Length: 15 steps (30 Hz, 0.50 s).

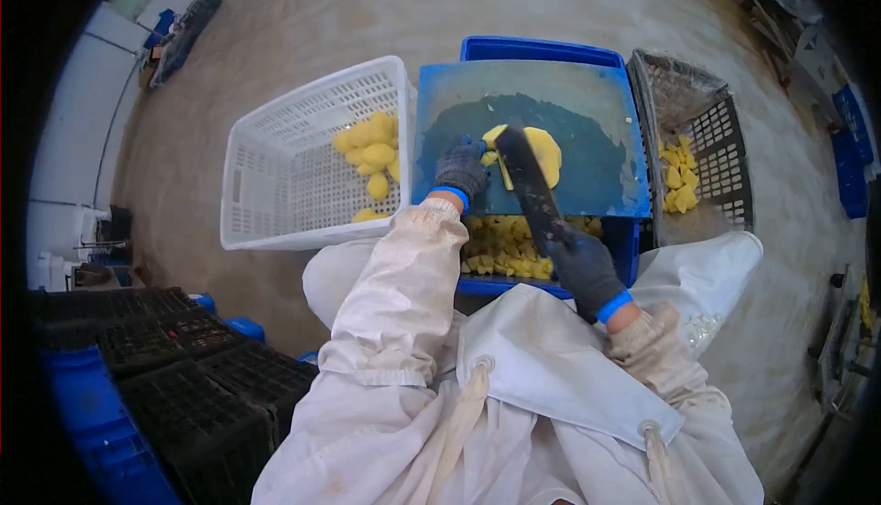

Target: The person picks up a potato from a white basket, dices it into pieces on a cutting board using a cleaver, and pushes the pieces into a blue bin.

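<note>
My right hand [587,271], in a dark glove with a blue wristband, is closed round the handle of a broad dark knife [525,170]. Its blade points away from me over a blue cutting board [574,195]. Peeled yellow potato slices [547,155] lie on the board to the right of the blade, partly covered by it. On the blade's left, my gloved left hand [462,170] has its fingers curled against a potato piece [493,135]; the fingertips are partly hidden. A thin strip of potato [506,175] lies beside the blade.
Under the board stands a blue bin [635,257] holding cut potato chunks [505,244]. To the left is a white basket [275,138] with whole peeled potatoes [376,152]. A dark crate [734,170] with potato pieces [679,175] stands right. Black crates [184,386] are stacked lower left.
</note>
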Available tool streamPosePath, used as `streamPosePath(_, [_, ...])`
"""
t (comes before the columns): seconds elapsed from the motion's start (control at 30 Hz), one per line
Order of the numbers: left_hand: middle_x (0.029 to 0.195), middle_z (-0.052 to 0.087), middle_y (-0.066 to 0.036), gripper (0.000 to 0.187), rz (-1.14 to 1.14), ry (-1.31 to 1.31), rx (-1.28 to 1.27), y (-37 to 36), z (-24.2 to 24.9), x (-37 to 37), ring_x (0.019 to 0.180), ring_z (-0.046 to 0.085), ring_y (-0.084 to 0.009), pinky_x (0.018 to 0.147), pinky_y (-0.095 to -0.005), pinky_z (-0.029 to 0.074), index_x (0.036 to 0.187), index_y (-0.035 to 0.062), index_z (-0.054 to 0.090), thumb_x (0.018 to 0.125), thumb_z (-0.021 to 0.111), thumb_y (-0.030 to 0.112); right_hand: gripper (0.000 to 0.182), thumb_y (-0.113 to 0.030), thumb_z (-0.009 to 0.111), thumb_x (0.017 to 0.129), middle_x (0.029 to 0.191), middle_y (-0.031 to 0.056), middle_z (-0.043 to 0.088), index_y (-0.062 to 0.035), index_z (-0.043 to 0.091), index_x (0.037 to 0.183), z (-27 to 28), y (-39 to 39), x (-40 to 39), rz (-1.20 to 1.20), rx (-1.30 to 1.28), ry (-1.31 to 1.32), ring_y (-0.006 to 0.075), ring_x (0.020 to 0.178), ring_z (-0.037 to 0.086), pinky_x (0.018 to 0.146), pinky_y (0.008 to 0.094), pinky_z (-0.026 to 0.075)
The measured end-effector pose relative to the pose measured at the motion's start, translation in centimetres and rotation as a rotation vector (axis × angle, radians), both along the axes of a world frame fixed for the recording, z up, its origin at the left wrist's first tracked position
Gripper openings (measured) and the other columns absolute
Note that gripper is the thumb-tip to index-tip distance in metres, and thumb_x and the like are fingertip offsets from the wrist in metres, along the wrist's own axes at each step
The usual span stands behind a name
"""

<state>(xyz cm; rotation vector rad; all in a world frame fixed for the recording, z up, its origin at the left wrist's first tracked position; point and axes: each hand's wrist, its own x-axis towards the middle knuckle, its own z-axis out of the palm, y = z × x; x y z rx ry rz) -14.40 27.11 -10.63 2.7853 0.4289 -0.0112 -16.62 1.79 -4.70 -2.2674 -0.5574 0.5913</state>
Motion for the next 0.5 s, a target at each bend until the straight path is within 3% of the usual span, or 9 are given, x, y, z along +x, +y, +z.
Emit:
streamPosePath(0.03, [0.116, 0.053, -0.016, 0.038, 0.002, 0.005, -0.008, -0.3, 0.1, -0.1, 0.110, 0.051, -0.0320, 0.091, -0.0420, 0.043, 0.113, 0.0121, 0.057, 0.077, 0.058, 0.020, 0.028, -0.027, 0.052, 0.084, 0.074, 0.0199, 0.061, -0.0049, 0.060, 0.098, 0.0, -1.6, 0.0, 0.069, 0.013, -0.090, 0.0328, 0.063, 0.061, 0.059, 0.0392, 0.049])
streamPosePath(0.07, [0.117, 0.052, -0.017, 0.037, -0.051, 0.120, 0.020, -0.6, 0.3, 0.1, 0.111, 0.050, -0.0326, 0.091, -0.0421, 0.043, 0.113, 0.0121, 0.057, 0.077, 0.058, 0.020, 0.028, -0.027, 0.052, 0.084, 0.074, 0.0199, 0.061, -0.0049, 0.060, 0.098, 0.3, -2.7, -0.1, 0.071, 0.011, -0.089, 0.0328, 0.063, 0.061, 0.059, 0.0392, 0.049])
streamPosePath(0.13, [0.119, 0.050, -0.018, 0.036, -0.104, 0.234, 0.052, -1.1, 1.0, -0.3, 0.112, 0.049, -0.0333, 0.091, -0.0422, 0.043, 0.113, 0.0120, 0.057, 0.078, 0.057, 0.020, 0.023, -0.022, 0.054, 0.085, 0.068, 0.0140, 0.059, -0.0041, 0.058, 0.100, 2.7, -4.2, -0.3, -0.226, 0.132, 0.283, 0.0213, 0.051, 0.059, 0.049, 0.0326, 0.047])
streamPosePath(0.17, [0.119, 0.050, -0.018, 0.035, -0.194, 0.240, 0.073, -1.7, 1.2, -1.4, 0.110, 0.050, -0.0339, 0.090, -0.0426, 0.043, 0.112, 0.0123, 0.057, 0.078, 0.057, 0.020, 0.023, -0.022, 0.054, 0.085, 0.068, 0.0140, 0.059, -0.0041, 0.058, 0.100, 2.1, -5.1, -0.4, -0.227, 0.136, 0.284, 0.0213, 0.051, 0.059, 0.049, 0.0326, 0.047])
streamPosePath(0.2, [0.119, 0.050, -0.019, 0.034, -0.283, 0.246, 0.094, -2.4, 1.6, -2.5, 0.109, 0.051, -0.0346, 0.089, -0.0430, 0.043, 0.111, 0.0126, 0.057, 0.079, 0.056, 0.021, 0.022, -0.016, 0.052, 0.086, 0.066, 0.0088, 0.057, -0.0036, 0.056, 0.104, 1.3, -6.0, -0.4, -0.260, 0.172, 0.289, 0.0154, 0.047, 0.055, 0.043, 0.0283, 0.043])
streamPosePath(0.23, [0.118, 0.050, -0.017, 0.033, -0.337, 0.435, 0.095, -3.3, 4.7, -3.2, 0.107, 0.052, -0.0333, 0.088, -0.0431, 0.043, 0.111, 0.0128, 0.057, 0.080, 0.055, 0.021, 0.022, -0.011, 0.050, 0.088, 0.064, 0.0035, 0.054, -0.0031, 0.055, 0.108, 0.8, -6.5, -0.4, -0.295, 0.208, 0.296, 0.0095, 0.044, 0.050, 0.037, 0.0241, 0.039])
streamPosePath(0.37, [0.121, 0.050, -0.015, 0.032, -0.423, 0.648, 0.046, -2.7, 5.9, -1.9, 0.107, 0.052, -0.0317, 0.088, -0.0425, 0.043, 0.111, 0.0136, 0.056, 0.080, 0.054, 0.021, 0.019, -0.014, 0.053, 0.086, 0.065, 0.0074, 0.057, -0.0025, 0.056, 0.100, 0.3, -7.2, -0.3, -0.322, 0.266, 0.348, 0.0129, 0.046, 0.055, 0.041, 0.0269, 0.043])
streamPosePath(0.43, [0.124, 0.048, -0.017, 0.035, -0.289, 0.091, -0.025, -2.0, 4.3, -0.3, 0.104, 0.054, -0.0330, 0.087, -0.0431, 0.044, 0.114, 0.0134, 0.055, 0.079, 0.052, 0.015, 0.018, -0.014, 0.053, 0.086, 0.062, 0.0068, 0.055, -0.0018, 0.056, 0.098, 0.3, -6.8, -0.4, -0.349, 0.355, 0.382, 0.0128, 0.045, 0.054, 0.040, 0.0272, 0.043])
streamPosePath(0.5, [0.120, 0.050, -0.017, 0.037, -0.346, -0.064, 0.051, -1.2, -0.3, 1.4, 0.104, 0.054, -0.0335, 0.087, -0.0431, 0.044, 0.116, 0.0136, 0.053, 0.079, 0.052, 0.015, 0.018, -0.014, 0.052, 0.086, 0.060, 0.0068, 0.055, -0.0018, 0.056, 0.098, 0.3, -7.0, -0.5, -0.327, 0.331, 0.346, 0.0132, 0.044, 0.054, 0.041, 0.0275, 0.043])
